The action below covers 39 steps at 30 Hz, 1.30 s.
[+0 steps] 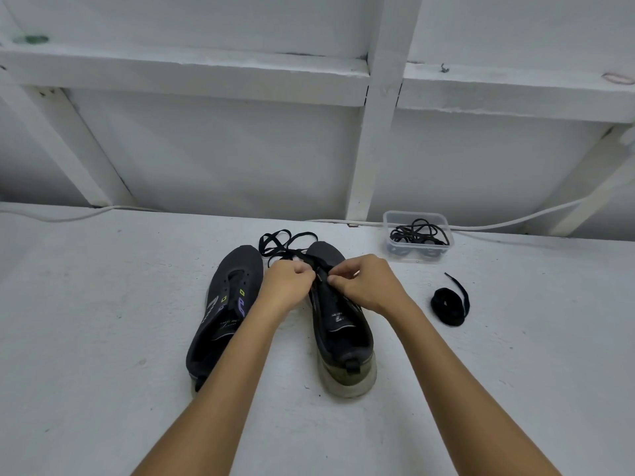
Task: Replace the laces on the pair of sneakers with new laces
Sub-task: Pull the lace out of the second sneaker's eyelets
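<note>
Two dark sneakers stand side by side on the white surface, toes pointing away. The left sneaker [223, 310] has bare eyelets with no lace. Over the eyelets of the right sneaker [340, 338], my left hand [287, 286] and my right hand [366, 283] both pinch a flat black lace [278, 243]. The rest of that lace lies in loose loops beyond the toes. What my fingertips do at the eyelets is hidden.
A coiled black lace [450, 305] lies to the right of the shoes. A clear plastic tub [417, 237] holding tangled black laces stands at the back right. A white cable [515, 221] runs along the white framed wall behind.
</note>
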{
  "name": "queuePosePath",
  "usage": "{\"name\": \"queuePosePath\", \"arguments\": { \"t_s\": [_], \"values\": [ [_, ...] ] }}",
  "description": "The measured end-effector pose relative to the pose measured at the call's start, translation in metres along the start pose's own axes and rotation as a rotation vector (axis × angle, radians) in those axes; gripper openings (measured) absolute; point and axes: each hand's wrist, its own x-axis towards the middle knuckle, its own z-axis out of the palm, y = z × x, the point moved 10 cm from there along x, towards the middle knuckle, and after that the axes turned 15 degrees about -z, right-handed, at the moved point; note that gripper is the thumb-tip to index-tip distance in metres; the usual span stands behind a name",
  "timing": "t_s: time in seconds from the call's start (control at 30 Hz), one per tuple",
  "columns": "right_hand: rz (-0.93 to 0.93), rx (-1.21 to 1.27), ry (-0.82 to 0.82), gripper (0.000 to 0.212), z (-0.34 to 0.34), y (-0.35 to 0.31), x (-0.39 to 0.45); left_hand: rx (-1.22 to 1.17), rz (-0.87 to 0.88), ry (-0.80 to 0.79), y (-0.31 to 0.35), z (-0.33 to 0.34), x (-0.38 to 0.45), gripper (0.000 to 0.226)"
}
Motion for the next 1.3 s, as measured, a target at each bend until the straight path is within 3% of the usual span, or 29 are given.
{"name": "queuePosePath", "arguments": {
  "t_s": [0.13, 0.3, 0.57, 0.83, 1.07, 1.2, 1.3],
  "values": [
    [-0.020, -0.160, -0.049, 0.027, 0.007, -0.007, 0.006, -0.062, -0.012, -0.030, -0.003, 0.001, 0.003, 0.022],
    [-0.087, -0.350, -0.031, 0.021, 0.010, -0.020, 0.013, -0.132, -0.016, -0.044, -0.007, 0.001, 0.002, 0.022],
    [-0.030, -0.185, 0.024, 0.017, 0.016, -0.001, 0.013, -0.247, -0.007, -0.068, -0.012, 0.007, 0.003, 0.022],
    [-0.028, -0.157, 0.066, 0.016, 0.017, 0.001, 0.010, -0.162, 0.049, 0.089, -0.006, 0.003, -0.002, 0.006],
    [-0.001, -0.207, 0.118, 0.013, 0.016, 0.000, 0.011, -0.087, 0.062, 0.159, -0.003, 0.002, -0.006, 0.012],
    [0.051, -0.096, 0.142, 0.011, 0.016, 0.010, 0.009, -0.206, 0.021, 0.159, -0.006, -0.002, -0.003, 0.010],
    [0.120, 0.271, 0.202, 0.009, 0.010, 0.030, 0.003, -0.256, 0.007, 0.160, -0.007, -0.005, -0.008, 0.024]
  ]
}}
